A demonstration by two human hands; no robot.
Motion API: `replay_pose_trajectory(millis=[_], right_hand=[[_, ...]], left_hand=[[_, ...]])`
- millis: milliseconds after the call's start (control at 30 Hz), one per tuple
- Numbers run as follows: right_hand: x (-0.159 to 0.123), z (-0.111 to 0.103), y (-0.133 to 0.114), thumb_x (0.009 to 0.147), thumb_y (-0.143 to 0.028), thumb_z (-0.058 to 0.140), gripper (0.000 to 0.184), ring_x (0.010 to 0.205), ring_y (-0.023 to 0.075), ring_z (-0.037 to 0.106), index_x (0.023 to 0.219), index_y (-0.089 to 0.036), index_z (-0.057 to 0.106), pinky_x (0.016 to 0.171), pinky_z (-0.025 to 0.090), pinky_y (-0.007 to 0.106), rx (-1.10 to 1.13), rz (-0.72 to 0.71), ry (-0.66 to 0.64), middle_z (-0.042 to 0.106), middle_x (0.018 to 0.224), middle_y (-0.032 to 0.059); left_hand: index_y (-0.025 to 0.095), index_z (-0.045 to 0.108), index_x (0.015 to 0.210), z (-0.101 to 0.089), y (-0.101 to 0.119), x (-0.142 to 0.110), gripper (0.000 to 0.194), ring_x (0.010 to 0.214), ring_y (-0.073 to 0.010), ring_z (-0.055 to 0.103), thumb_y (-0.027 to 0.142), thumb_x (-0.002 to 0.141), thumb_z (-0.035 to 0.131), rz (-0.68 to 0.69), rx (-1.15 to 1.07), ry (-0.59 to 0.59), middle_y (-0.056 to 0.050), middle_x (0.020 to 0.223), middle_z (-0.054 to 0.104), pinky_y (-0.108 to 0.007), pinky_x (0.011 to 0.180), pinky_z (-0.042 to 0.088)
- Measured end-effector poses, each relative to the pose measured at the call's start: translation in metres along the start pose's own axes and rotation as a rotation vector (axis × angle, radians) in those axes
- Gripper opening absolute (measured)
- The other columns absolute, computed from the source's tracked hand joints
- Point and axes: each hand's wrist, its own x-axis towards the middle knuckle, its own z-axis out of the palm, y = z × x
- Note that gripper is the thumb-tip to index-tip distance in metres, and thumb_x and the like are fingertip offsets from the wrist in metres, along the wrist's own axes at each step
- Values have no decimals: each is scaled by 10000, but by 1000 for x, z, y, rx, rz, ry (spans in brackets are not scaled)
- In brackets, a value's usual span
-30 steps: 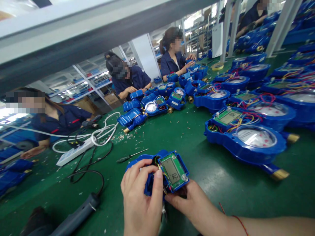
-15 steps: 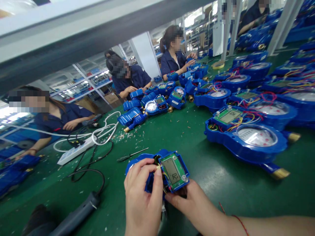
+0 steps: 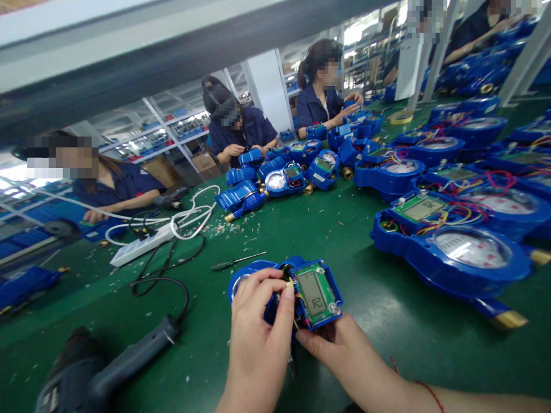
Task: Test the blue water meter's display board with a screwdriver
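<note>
A blue water meter (image 3: pixel 336 279) with its electronics box uncovered is held over the table, showing a green circuit board and a grey display (image 3: pixel 313 291) that reads 02. My right hand (image 3: pixel 338 344) grips the box from below and the right, its fingers mostly hidden underneath. Thumb and forefinger of my left hand (image 3: pixel 258 330) pinch a small pale connector (image 3: pixel 290 284) on thin wires at the board's left edge. Behind that hand, the meter's round dial is mostly covered.
Several open meters (image 3: pixel 447 252) with loose coloured wires crowd the right side. A screwdriver (image 3: pixel 224 265) lies beyond my hands. At left are a heat gun (image 3: pixel 81 367) and a white power strip (image 3: pixel 144 244). Co-workers (image 3: pixel 245 132) sit across the table; a shelf beam (image 3: pixel 181 63) crosses above.
My view has turned a little, so the whole scene sits farther right. Both hands keep their hold on the meter and connector. At far left, a co-worker's hand has moved.
</note>
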Motion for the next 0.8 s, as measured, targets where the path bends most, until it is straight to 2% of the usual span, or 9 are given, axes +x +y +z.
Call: replay_pose_trajectory(millis=[167, 400, 567, 800], right_hand=[[-2, -2, -3, 816, -465, 722, 484, 1121, 278, 590, 1193, -181, 613, 1059, 417, 430, -85, 13, 8, 633, 1211, 102], [-1, -7, 1, 827, -431, 730, 418, 1058, 259, 618, 1146, -186, 617, 1077, 402, 438, -123, 14, 6, 652, 1162, 97], [-1, -7, 0, 808, -491, 719, 472, 985, 268, 636, 1137, -164, 631, 1048, 427, 453, -208, 22, 19, 678, 1086, 102], [-1, -3, -4, 774, -367, 708, 447, 1039, 264, 629, 1157, -158, 611, 983, 479, 401, -161, 25, 32, 676, 1127, 94]], left_hand=[[218, 667, 739, 2, 6, -1, 181, 972, -253, 606, 263, 871, 551, -20, -41, 13, -49, 967, 676, -453, 887, 430], [216, 660, 759, 3, 5, -1, 166, 994, -257, 588, 228, 873, 541, -20, -52, -9, -44, 994, 668, -472, 899, 418], [218, 663, 763, 1, 2, -1, 167, 1001, -255, 589, 241, 875, 541, -33, -45, -21, -44, 999, 666, -463, 910, 415], [229, 668, 747, -3, 3, 2, 177, 989, -237, 600, 311, 864, 562, -58, -67, -29, -43, 992, 667, -392, 885, 425]])
